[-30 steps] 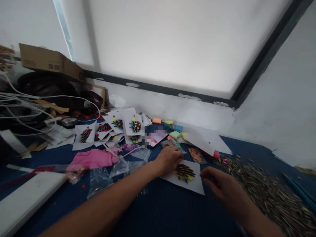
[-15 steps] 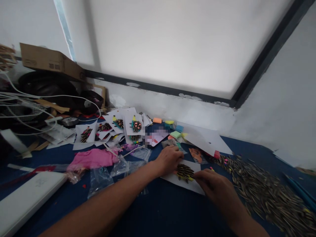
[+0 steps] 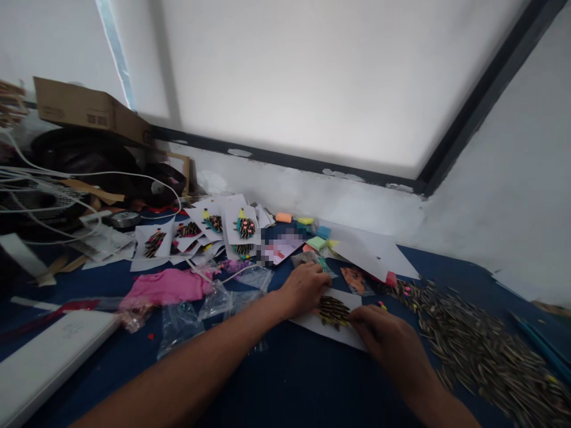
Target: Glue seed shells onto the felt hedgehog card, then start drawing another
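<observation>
A white paper card lies on the blue cloth in front of me. On it is a hedgehog-like figure made of yellow clay and rows of dark striped sunflower seeds. My left hand rests on the card's left far side, its bent fingers holding the paper beside the figure. At the figure's right end, my right hand has thumb and fingers pinched together, touching or very near the seeds. Whatever sits between those fingertips is hidden. A large heap of sunflower seeds spreads to the right of my right hand.
Finished-looking seed figures on cards are piled at the back left, beside a phone. Coloured clay blocks lie behind my hands. Pink clay, clear plastic bags and a white box occupy the left.
My right hand has shifted very slightly at the figure's right end, still pinched. My left hand stays on the card.
</observation>
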Demonstrator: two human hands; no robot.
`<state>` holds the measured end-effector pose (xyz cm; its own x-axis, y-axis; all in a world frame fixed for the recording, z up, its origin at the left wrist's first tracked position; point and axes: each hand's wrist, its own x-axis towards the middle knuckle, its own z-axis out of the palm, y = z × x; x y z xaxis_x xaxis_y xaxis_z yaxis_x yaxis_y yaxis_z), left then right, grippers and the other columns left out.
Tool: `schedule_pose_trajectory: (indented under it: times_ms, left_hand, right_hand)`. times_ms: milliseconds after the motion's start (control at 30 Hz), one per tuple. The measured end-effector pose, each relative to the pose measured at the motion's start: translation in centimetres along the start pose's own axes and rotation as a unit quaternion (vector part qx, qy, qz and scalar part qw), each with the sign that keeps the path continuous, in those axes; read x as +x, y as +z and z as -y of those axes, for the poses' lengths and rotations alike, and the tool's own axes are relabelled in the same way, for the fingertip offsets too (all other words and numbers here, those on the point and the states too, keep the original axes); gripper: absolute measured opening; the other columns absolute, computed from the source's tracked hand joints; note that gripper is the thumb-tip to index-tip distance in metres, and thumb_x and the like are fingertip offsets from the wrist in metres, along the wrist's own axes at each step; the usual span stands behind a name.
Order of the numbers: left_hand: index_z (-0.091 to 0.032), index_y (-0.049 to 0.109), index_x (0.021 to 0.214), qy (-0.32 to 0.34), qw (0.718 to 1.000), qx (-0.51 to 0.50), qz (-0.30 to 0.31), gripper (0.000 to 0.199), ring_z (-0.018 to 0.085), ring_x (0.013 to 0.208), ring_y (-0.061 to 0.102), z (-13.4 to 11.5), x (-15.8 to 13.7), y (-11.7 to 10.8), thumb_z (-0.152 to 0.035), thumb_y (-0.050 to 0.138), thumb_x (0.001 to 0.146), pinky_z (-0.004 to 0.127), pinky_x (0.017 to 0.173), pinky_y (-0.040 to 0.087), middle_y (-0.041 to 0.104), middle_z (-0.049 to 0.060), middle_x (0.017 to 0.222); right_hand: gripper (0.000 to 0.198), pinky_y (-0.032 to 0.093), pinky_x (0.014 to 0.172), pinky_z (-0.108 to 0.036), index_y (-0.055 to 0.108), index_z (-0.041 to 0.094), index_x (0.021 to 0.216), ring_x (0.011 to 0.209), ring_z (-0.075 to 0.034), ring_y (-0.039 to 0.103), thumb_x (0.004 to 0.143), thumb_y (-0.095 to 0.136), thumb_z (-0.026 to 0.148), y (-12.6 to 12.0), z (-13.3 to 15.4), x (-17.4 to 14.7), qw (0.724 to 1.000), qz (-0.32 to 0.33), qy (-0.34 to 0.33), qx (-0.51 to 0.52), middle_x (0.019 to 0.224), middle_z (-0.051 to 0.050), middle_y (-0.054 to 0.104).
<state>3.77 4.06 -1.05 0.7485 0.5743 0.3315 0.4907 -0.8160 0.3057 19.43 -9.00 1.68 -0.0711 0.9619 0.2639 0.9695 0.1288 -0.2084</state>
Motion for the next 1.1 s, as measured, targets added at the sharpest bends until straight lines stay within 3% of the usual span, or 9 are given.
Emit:
schedule_pose_trajectory:
  times_ms: [400,667,833,967,1100]
  left_hand:
    - [-0.018,0.067,0.093,0.001,1.000,0.002,0.001,0.018,0.020,0.095,0.056,0.0,0.0,0.1,-0.018,0.050,0.090,0.032,0.084,0.044,0.062,0.007,0.094]
    - [-0.017,0.067,0.093,0.001,1.000,-0.001,0.001,0.017,0.021,0.097,0.055,-0.1,-0.1,-0.2,-0.017,0.050,0.089,0.033,0.086,0.044,0.062,0.007,0.095]
    - [-0.017,0.067,0.095,-0.009,1.000,-0.004,0.012,0.018,0.021,0.098,0.055,-0.3,-0.1,-0.4,-0.017,0.050,0.089,0.033,0.087,0.044,0.062,0.008,0.096]
    - [-0.017,0.067,0.093,-0.004,1.000,-0.008,0.008,0.018,0.021,0.097,0.055,-0.2,-0.1,-0.4,-0.017,0.049,0.090,0.033,0.087,0.044,0.062,0.007,0.095]
    - [-0.016,0.068,0.093,0.001,1.000,-0.009,0.006,0.019,0.021,0.097,0.056,-0.1,0.0,-0.3,-0.016,0.049,0.090,0.033,0.085,0.045,0.062,0.008,0.096]
  right_hand:
    - [0.033,0.040,0.055,-0.023,0.060,0.023,0.070,0.061,-0.015,0.062,0.093,0.036,0.029,0.5,0.1,0.0,0.999,-0.002,-0.016,-0.036,0.071,-0.002,0.063]
    - [0.029,0.037,0.052,-0.021,0.059,0.022,0.073,0.060,-0.013,0.062,0.092,0.038,0.022,0.4,0.8,0.0,0.995,0.025,-0.008,-0.095,0.074,-0.001,0.063]
    - [0.026,0.039,0.054,-0.023,0.063,0.025,0.079,0.065,-0.015,0.065,0.092,0.040,0.027,-0.1,0.6,0.0,0.997,0.009,-0.010,-0.074,0.078,-0.002,0.067]
    - [0.025,0.041,0.055,-0.026,0.064,0.024,0.078,0.067,-0.019,0.066,0.089,0.043,0.031,-1.6,-1.2,0.3,0.993,-0.033,0.063,-0.097,0.078,-0.003,0.069]
    - [0.029,0.043,0.054,-0.030,0.070,0.021,0.085,0.072,-0.023,0.067,0.089,0.042,0.028,-2.9,-4.9,0.5,0.969,-0.039,0.170,-0.174,0.087,-0.007,0.071]
